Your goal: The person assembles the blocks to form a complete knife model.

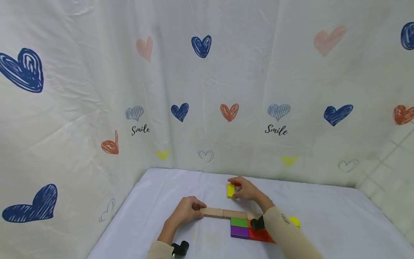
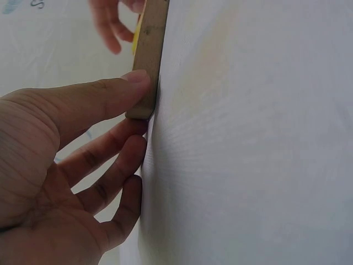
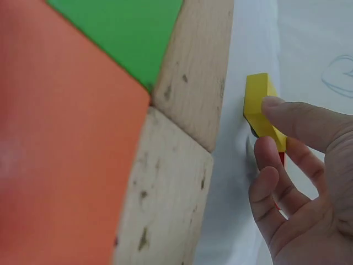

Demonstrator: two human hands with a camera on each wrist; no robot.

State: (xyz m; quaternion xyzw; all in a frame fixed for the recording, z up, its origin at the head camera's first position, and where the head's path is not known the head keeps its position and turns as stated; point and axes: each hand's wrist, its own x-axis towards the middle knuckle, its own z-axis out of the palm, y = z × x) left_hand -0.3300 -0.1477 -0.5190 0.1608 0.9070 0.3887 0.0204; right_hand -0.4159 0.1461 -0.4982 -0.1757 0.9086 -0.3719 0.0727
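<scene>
A row of plain wooden blocks lies end to end on the white cloth. My left hand [image 1: 186,211] holds the leftmost wooden block [image 1: 211,212] by its outer end; in the left wrist view the thumb presses on this block [image 2: 149,49], with the index finger partly hidden behind it. Beyond the row, my right hand [image 1: 247,189] pinches a yellow block [image 1: 230,191]. The right wrist view shows the thumb on the yellow block's [image 3: 256,94] side and fingers behind it. Whether it touches the cloth I cannot tell.
Against the near side of the row lie a green block [image 1: 239,223], a purple block [image 1: 239,232] and red-orange blocks [image 1: 258,235]. Another yellow piece [image 1: 295,222] shows past the right sleeve, which hides part of the group. A heart-printed curtain [image 1: 207,136] hangs behind the table.
</scene>
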